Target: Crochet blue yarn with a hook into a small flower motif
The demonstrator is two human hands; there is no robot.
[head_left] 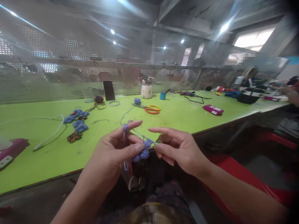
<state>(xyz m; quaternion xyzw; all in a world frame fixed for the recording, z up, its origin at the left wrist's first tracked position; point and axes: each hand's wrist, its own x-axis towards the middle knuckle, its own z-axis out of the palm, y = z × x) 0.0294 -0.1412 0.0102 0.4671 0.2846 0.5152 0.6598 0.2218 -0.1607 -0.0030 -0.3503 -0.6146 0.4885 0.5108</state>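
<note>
My left hand (121, 146) pinches a small blue-purple crochet piece (142, 154) between thumb and fingers. Yarn loops round its raised index finger and runs back to a small yarn ball (137, 101) on the table. My right hand (175, 144) is closed in a pinch on a crochet hook (157, 142); a bit of green shows at the fingertips, and most of the hook is hidden by fingers and stitches. Both hands are close together in front of the table's near edge. Beyond them lie scissors (151, 109) with orange and yellow handles.
Crocheted blue and dark flowers (80, 124) lie left on the green table (112, 124), near a white cable (52, 135). A phone (109, 90), a pale jar (146, 91) and a blue pot (163, 95) stand behind. A magenta power strip (213, 109) and a red stool (231, 174) are right.
</note>
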